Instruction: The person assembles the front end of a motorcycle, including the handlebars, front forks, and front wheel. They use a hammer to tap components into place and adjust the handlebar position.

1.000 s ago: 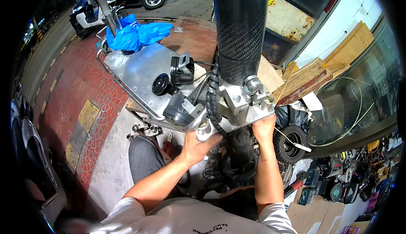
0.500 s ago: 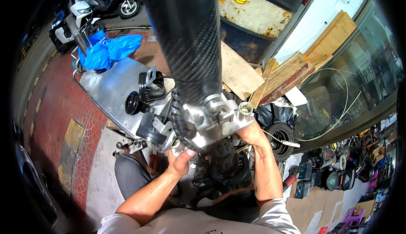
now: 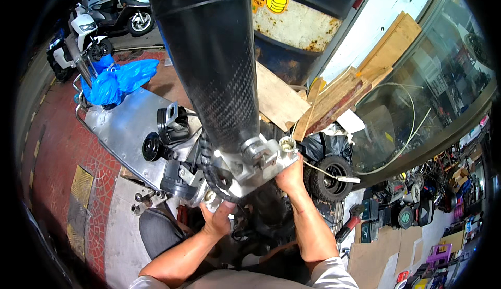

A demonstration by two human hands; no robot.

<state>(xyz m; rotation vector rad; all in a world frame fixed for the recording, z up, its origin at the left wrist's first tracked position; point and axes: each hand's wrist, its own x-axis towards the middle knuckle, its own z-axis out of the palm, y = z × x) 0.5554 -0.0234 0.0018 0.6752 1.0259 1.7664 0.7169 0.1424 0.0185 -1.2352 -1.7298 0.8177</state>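
Head view: compared with the earlier frame, the black carbon-weave tube now fills more of the picture's top, and the parked scooters sit further right. One tube ends in one silver metal bracket, directly above both hands. The left hand is closed around a round silver fitting under the bracket's left corner. The right hand grips the bracket's right edge from below, fingers curled, just beneath a small brass-rimmed cylinder. Left of the left hand lies one riveted metal plate carrying two black parts. One small tyre lies just right of the right hand. Two scooters stand far beyond.
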